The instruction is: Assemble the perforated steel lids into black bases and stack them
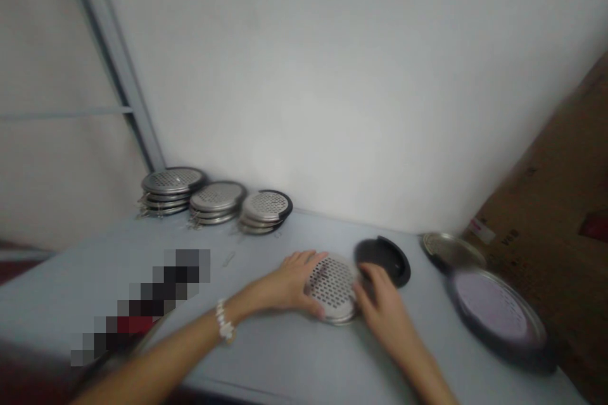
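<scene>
A round perforated metal disc (335, 288) is tilted up a little over the table between my two hands. My left hand (297, 285) grips its left edge, with the thumb low at the front and the fingers over the far side. At the right edge, the thumb and bent fingers of my right hand (377, 294) close on the rim; blur hides the exact contact. Just behind my right hand lies a round black dish-like piece (392, 262) with a raised rim, partly covered by the fingers.
Three stacks of similar discs with dark rims, a left stack (173, 183), a middle stack (218, 196) and a right stack (266, 205), stand along the wall. Two larger round pieces, one metal (451, 250) and one pale-topped (494, 307), lie right, near a cardboard box (546, 202).
</scene>
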A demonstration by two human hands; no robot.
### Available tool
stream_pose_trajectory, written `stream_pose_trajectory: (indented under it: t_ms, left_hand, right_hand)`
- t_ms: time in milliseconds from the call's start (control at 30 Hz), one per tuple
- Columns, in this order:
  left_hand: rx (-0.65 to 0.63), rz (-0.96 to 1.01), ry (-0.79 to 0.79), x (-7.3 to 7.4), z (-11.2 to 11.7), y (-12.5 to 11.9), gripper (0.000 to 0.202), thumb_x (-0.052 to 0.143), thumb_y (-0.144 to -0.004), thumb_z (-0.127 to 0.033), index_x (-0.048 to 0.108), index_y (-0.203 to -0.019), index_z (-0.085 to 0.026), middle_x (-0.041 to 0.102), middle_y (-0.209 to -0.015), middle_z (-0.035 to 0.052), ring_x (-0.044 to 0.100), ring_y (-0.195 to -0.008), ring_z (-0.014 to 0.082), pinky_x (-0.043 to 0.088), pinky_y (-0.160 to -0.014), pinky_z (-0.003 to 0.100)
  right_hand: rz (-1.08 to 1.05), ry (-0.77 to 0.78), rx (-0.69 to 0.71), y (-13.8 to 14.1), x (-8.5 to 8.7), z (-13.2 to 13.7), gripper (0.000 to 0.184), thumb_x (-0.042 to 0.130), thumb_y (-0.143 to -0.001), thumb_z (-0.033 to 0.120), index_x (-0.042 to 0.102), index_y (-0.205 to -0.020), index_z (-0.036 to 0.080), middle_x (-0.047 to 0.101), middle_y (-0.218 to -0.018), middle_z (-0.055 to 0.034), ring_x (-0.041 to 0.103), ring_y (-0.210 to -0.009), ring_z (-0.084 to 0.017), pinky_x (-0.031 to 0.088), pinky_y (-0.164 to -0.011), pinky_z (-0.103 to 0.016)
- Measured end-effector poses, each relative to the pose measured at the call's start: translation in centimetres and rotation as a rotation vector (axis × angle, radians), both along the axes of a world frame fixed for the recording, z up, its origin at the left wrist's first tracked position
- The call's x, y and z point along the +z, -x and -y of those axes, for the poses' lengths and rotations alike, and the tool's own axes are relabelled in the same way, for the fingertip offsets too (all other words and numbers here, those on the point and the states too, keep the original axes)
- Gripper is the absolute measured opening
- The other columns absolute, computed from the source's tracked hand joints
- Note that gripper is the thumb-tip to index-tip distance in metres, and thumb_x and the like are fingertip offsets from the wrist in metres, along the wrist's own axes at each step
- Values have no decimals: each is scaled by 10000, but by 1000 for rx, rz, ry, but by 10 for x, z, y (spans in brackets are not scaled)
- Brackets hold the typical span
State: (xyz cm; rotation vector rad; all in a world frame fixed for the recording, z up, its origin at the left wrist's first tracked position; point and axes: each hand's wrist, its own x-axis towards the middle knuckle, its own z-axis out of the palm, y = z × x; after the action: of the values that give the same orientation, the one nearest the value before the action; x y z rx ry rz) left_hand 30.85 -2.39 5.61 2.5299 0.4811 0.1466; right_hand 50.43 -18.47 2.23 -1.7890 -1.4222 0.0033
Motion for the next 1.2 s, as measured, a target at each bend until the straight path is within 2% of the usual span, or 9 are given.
stream_pose_trajectory:
  t_ms: [67, 133, 300, 467, 700, 800, 900, 1033, 1200]
  left_hand:
    - [-66, -50, -36, 0, 3, -4, 1273, 820, -557, -728, 269, -1579, -205, 294, -1614, 236, 287, -1463, 451, 250, -1174, 595]
    - [-77, -64, -81, -2, 4, -10, 1290, 814, -522, -765, 287, -1577, -242, 272, -1620, 238, 275, -1453, 490, 243, -1157, 628]
    - [-114, -61, -156, -3, 4, -23, 1258, 801, -488, -802, 360, -1547, -286, 355, -1570, 204, 357, -1375, 482, 279, -1132, 613]
    - [-101, -56, -181, -5, 9, -22, 1213, 793, -504, -806, 386, -1533, -307, 400, -1515, 186, 386, -1332, 467, 304, -1110, 592]
    - [-122, 52, -232, -18, 10, -17, 1155, 747, -565, -825, 390, -1528, -296, 465, -1435, 185, 445, -1260, 433, 339, -1075, 556]
    - [-107, 59, -251, -23, 10, -16, 1179, 728, -556, -848, 355, -1541, -319, 427, -1473, 185, 427, -1285, 443, 333, -1074, 565]
    - [-99, 86, -271, -28, 12, -15, 1192, 714, -550, -863, 342, -1545, -322, 412, -1479, 193, 446, -1266, 437, 347, -1062, 556]
    - [-95, 100, -284, -29, 15, -14, 1184, 716, -555, -858, 345, -1541, -318, 469, -1409, 179, 487, -1211, 415, 368, -1041, 541]
    - [-74, 130, -293, -31, 16, -13, 1182, 699, -550, -879, 373, -1524, -294, 469, -1398, 183, 492, -1203, 406, 384, -1029, 526]
  right_hand:
    - [-77, -20, -29, 9, -12, 10, 377, 502, -975, 382, 592, -1283, 182, 627, -1324, -141, 583, -1250, -277, 454, -1093, -460]
    - [-202, -37, -50, 15, -24, 16, 390, 457, -990, 392, 583, -1291, 178, 626, -1332, -149, 590, -1249, -276, 454, -1099, -477]
    - [-443, -73, -56, 15, -36, 18, 385, 507, -953, 396, 593, -1261, 181, 667, -1281, -142, 657, -1157, -267, 526, -1025, -441]
    - [-274, -74, -102, 13, -33, 19, 303, 582, -904, 392, 674, -1113, 193, 696, -1192, -137, 656, -1111, -295, 511, -1011, -490]
    - [-79, 23, -119, 15, -28, 26, 338, 546, -935, 449, 673, -1127, 202, 710, -1168, -127, 652, -1091, -299, 496, -997, -496]
    - [38, -17, -218, -9, -19, 30, 374, 515, -929, 498, 680, -1068, 192, 719, -1106, -140, 646, -1064, -322, 483, -975, -519]
    - [145, -59, -400, -48, -11, 29, 476, 542, -842, 560, 677, -1043, 150, 662, -1191, -212, 561, -1188, -407, 399, -1029, -606]
    - [-185, 92, -541, -85, -6, 20, 524, 656, -663, 559, 664, -987, 147, 695, -1025, -189, 633, -1033, -400, 488, -891, -557]
    - [-474, 26, -663, -80, 11, 7, 587, 694, -522, 449, 651, -1002, 115, 701, -997, -191, 649, -962, -374, 513, -827, -489]
